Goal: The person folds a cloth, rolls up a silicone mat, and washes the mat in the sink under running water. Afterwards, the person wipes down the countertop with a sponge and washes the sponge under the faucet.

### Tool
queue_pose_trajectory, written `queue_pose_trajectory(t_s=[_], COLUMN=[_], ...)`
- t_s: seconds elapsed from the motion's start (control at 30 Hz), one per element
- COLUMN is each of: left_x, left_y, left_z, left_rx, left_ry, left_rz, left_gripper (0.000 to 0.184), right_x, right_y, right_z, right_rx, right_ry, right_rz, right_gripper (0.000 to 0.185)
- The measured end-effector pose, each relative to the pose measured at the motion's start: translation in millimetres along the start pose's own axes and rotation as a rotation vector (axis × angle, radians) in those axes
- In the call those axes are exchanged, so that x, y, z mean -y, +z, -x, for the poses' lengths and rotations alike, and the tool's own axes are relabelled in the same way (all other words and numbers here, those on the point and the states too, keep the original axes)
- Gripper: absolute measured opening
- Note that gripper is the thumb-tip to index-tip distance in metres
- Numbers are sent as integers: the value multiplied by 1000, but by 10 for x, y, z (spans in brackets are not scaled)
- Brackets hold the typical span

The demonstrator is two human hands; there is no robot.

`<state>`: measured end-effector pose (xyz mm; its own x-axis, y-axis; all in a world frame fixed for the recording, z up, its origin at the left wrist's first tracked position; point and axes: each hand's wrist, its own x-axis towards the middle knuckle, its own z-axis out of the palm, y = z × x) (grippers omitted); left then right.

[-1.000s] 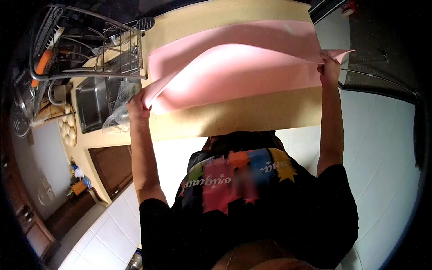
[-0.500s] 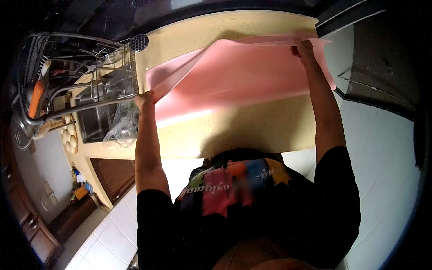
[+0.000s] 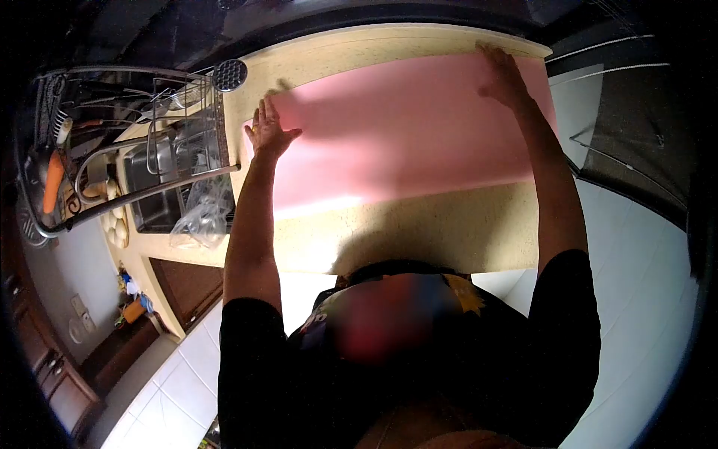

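Note:
A pink sheet (image 3: 404, 120) lies spread over the pale yellow countertop (image 3: 441, 224), looking flat along its whole length. Over its left end is my left hand (image 3: 269, 131), palm down with fingers apart and holding nothing. My right hand (image 3: 507, 78) is open at the sheet's far right part, its fingers stretched toward the back edge and the thumb out to the side. Whether either palm presses on the sheet or hovers just above it, I cannot tell.
To the left, a metal dish rack (image 3: 142, 187) with utensils, including one with an orange handle (image 3: 54, 182), stands over a steel sink (image 3: 149, 202). A clear plastic bag (image 3: 202, 217) hangs by the sink. Eggs (image 3: 116, 224) sit beyond it.
The sheet's far edge was lifted and folded in both hands; now it lies flat. Both hands have let go and spread out, the left one moving farther from me.

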<state>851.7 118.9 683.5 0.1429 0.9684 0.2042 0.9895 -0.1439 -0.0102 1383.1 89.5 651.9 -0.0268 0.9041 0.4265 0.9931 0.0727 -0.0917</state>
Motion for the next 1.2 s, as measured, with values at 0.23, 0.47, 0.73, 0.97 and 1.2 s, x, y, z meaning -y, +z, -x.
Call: queue_pose_trajectory(t_s=[0.23, 0.47, 0.73, 0.97, 1.2], left_x=[17, 357, 602, 362, 425], left_y=[-311, 325, 662, -107, -255], left_z=[-319, -365, -359, -515, 189], left_rx=[333, 294, 210, 314, 143], left_ry=[-119, -76, 24, 30, 109], left_rz=[35, -10, -175, -179, -182], left_gripper=[54, 56, 68, 55, 27], right_x=[365, 69, 251, 400, 435], right_y=[-554, 25, 536, 268, -90], right_z=[-328, -298, 170, 651, 1101], right_rx=[486, 84, -46, -189, -8], right_ry=[32, -394, -266, -174, -40], right_rz=[135, -118, 163, 185, 10], right_gripper=[90, 75, 14, 3, 27])
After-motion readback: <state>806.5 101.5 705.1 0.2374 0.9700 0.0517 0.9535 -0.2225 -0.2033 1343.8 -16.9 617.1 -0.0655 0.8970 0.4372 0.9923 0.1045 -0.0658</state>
